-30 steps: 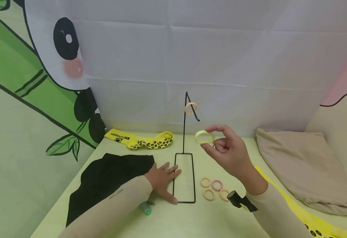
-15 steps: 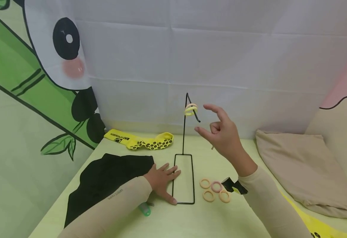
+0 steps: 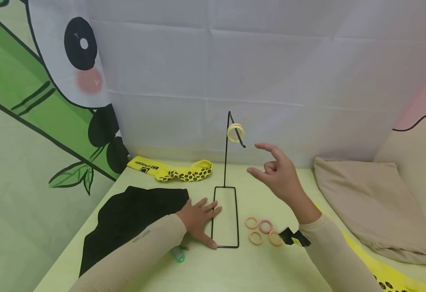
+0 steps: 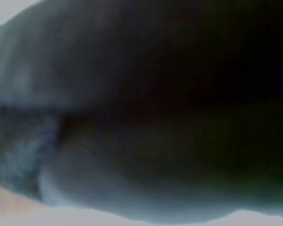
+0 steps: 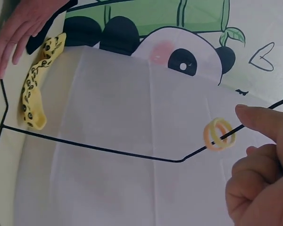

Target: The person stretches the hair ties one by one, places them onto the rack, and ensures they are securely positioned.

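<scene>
A black wire stand rises from a flat rectangular base, with a slanting arm at the top. On that arm hang a yellow ring and an orange ring, close together. My right hand hovers to the right of the arm's tip, thumb and index finger spread apart, nothing between them; the other fingers are curled in. Spread flat, my left hand rests on the table at the left side of the base, fingers over its wire. The left wrist view is dark and blurred.
Several loose rings, among them a pink ring, lie right of the base. A black cloth and a green-ended object are at left. A yellow sock lies behind, a beige cloth at right.
The yellow ring, earlier pinched in my right hand, now hangs on the stand's arm. My right hand released it and drew back down and to the right. The left hand stayed put.
</scene>
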A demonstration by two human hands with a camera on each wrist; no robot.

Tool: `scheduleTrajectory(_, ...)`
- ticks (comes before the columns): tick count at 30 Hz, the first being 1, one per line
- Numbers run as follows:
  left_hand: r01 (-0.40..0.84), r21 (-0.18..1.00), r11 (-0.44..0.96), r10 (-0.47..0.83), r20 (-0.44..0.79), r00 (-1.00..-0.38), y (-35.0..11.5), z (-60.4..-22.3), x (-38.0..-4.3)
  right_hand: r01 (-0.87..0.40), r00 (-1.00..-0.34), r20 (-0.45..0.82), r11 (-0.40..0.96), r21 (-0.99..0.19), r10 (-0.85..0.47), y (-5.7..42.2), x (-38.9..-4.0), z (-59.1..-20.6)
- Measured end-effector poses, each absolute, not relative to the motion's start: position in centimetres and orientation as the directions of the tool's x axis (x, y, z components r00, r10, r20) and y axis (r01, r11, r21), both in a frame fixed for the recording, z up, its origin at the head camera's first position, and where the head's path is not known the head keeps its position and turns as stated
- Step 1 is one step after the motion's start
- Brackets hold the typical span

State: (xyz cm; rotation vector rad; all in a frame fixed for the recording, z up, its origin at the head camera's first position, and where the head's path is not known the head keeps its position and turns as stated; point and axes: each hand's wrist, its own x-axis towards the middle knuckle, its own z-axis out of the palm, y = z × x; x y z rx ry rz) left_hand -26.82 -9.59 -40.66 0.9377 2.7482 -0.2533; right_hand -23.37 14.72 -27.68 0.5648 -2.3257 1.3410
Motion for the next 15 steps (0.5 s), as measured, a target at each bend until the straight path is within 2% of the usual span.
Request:
scheduleTrajectory(8,0.622,-0.089,0.778,0.580,-0.279,-0.765,-9.6,-40.8,-27.0,-0.320,-0.947,0.273,0.471,-0.822,-0.167,17.4,-24.2,-31.8)
scheduleTrajectory(15,0.610,-0.095,0.787,0.562,-0.297,-0.772,-9.6,-40.9,-27.2,-0.116,-0.984,0.043,0.440,-0.890,-0.172,19.0,-24.9,-37.0)
